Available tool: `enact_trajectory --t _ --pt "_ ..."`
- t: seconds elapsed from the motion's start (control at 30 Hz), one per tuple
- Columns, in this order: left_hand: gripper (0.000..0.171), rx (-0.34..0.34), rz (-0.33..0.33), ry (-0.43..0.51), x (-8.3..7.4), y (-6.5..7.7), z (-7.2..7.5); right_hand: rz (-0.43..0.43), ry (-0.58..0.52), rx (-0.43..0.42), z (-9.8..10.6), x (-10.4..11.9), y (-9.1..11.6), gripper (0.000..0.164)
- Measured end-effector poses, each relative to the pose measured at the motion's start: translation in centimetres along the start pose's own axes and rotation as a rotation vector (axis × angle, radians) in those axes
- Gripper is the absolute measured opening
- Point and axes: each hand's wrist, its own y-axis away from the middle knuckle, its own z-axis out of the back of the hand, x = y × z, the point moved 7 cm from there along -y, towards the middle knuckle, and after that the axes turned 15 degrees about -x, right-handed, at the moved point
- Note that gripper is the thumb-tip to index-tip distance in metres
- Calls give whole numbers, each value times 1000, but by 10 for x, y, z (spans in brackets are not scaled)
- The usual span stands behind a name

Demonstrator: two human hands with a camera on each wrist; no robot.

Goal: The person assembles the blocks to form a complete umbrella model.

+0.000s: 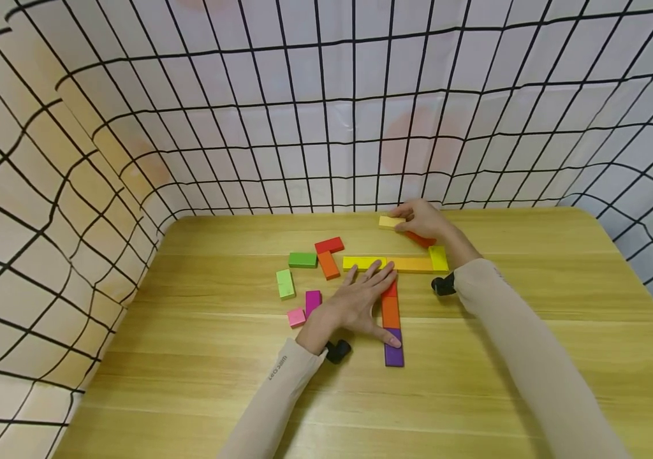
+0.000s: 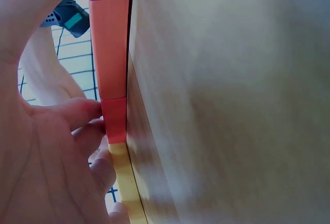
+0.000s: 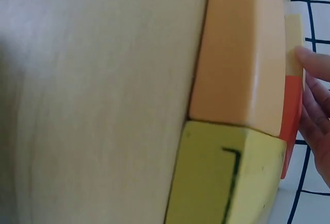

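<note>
My left hand [image 1: 356, 306] lies spread, fingers straight, over a T of wooden blocks. Its fingertips are at the yellow block [image 1: 361, 262] and the red block [image 1: 391, 290]; the thumb reaches the purple block [image 1: 394, 356]. Between red and purple sits an orange-red block [image 2: 109, 49]. At the back, my right hand [image 1: 426, 222] pinches a pale yellow block [image 1: 388, 222] between thumb and fingers. Close to it is another red block [image 3: 292, 100], partly covered by the hand in the head view. A light orange block [image 1: 409, 264] and a yellow-green block [image 3: 206, 167] continue the bar.
Loose blocks lie left of the T: green [image 1: 302, 260], light green [image 1: 286, 284], red [image 1: 329, 245], orange [image 1: 329, 265], magenta [image 1: 312, 302] and pink [image 1: 296, 317]. A black wire grid [image 1: 326, 102] stands behind and beside the wooden table [image 1: 189, 382].
</note>
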Motion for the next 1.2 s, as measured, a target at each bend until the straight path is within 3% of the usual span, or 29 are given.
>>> enact_trajectory --t 0.4,1.2 --pt "135 16 10 -18 2 2 1 66 -18 35 -2 -2 -1 33" --pt "135 20 11 -33 1 0 0 78 -33 56 -1 -8 2 34"
